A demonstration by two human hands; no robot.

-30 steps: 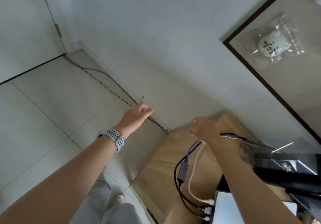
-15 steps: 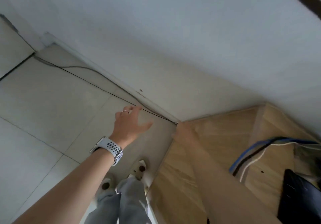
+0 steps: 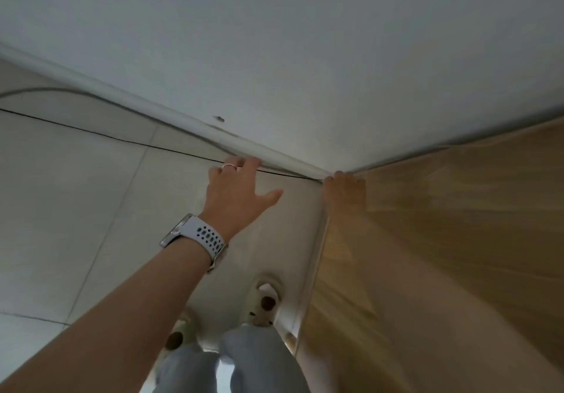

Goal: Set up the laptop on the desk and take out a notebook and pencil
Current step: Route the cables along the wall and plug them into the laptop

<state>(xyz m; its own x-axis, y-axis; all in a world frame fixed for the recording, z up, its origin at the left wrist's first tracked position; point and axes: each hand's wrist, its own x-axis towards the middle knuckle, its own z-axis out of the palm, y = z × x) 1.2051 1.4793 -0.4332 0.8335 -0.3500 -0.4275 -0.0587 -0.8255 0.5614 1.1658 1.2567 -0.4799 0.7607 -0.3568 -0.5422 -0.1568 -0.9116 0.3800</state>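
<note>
The pale tiled floor (image 3: 76, 209) lies open to the left, crossed only by a thin black cable (image 3: 91, 131) running along the white skirting board (image 3: 146, 102). The white wall (image 3: 305, 41) closes off the far side. The light wooden surface (image 3: 457, 224) walls off the right, meeting the wall at the corner. Two cream slippers (image 3: 264, 301) occupy the floor just beside its edge.
</note>
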